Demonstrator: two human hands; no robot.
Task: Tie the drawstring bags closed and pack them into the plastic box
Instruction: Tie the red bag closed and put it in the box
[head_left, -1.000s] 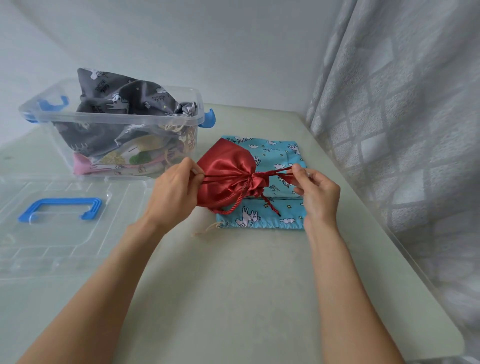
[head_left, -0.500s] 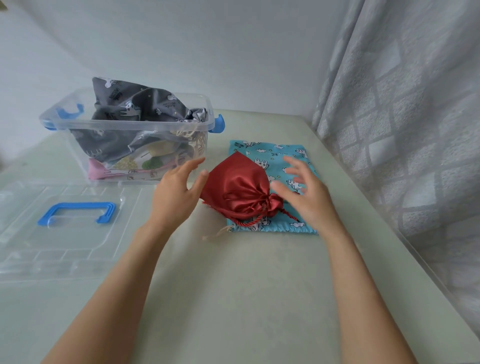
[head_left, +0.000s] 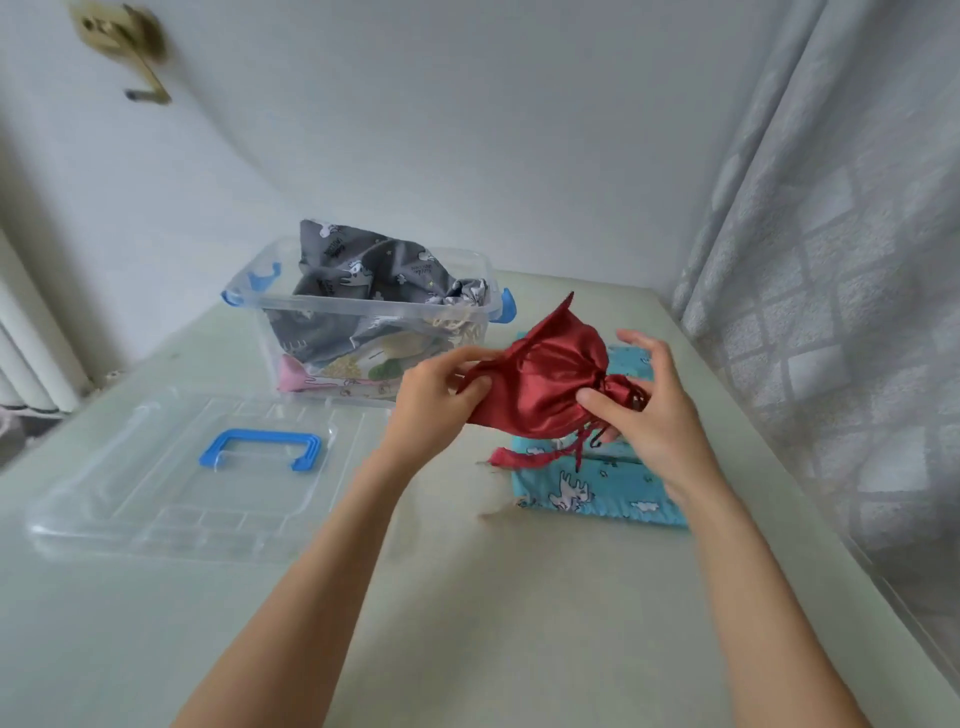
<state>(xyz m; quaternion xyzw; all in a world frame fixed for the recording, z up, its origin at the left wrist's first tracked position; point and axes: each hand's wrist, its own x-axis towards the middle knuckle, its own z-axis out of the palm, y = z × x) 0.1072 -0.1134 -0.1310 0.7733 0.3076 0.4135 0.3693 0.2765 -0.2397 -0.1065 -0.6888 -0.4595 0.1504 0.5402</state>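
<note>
Two hands: both now grip the red bag, lifted off the surface since half a second ago.
Left hand: fingers pinch its base.
Right hand: fingers curl round its tied neck.
Plastic box: just left of the bag; packing likely next.
Blue bag: beneath, untied.

Left hand and right hand raised, fingers curled.

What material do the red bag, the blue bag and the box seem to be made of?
Red bag: probably satin or a similar smooth synthetic cloth; it is glossy, with bright highlights along its folds.
Blue bag: seemingly matte printed cotton-like fabric; no shine, cartoon animals and clouds on it.
Box: clear hard plastic; the bags inside show through its walls, and its clips are blue.
</note>
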